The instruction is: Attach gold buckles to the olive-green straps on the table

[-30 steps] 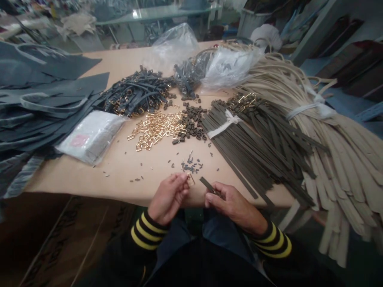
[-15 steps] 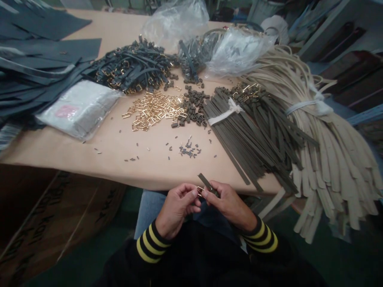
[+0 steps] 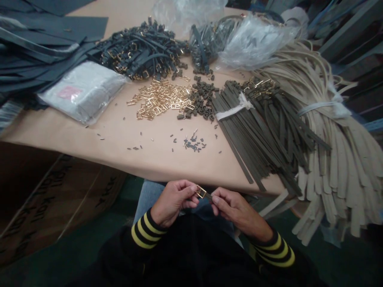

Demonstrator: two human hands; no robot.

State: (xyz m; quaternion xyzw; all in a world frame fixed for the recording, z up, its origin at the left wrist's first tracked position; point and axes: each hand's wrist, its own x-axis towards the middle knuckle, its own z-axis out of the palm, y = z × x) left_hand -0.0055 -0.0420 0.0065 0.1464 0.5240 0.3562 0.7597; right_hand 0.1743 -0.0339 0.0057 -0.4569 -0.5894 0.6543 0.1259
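Just off the table's (image 3: 155, 159) near edge in the head view, above the person's lap, the left hand (image 3: 175, 201) pinches a gold buckle (image 3: 202, 193) between thumb and fingers. Close on its right, the right hand (image 3: 231, 207) is clamped on a short dark green strap (image 3: 208, 196), whose end meets the buckle; whether it passes through the frame cannot be told. Beyond the hands, small dark bits (image 3: 194, 144) lie scattered on the table. Farther off sits a heap of gold buckles (image 3: 164, 97), with dark loops (image 3: 204, 97) touching its right side. To the right lie tied dark green strips (image 3: 242, 139), then long beige strips (image 3: 338, 159). On the far left, a plastic-wrapped packet (image 3: 83, 91) rests near a pile of dark blue straps (image 3: 137, 56).
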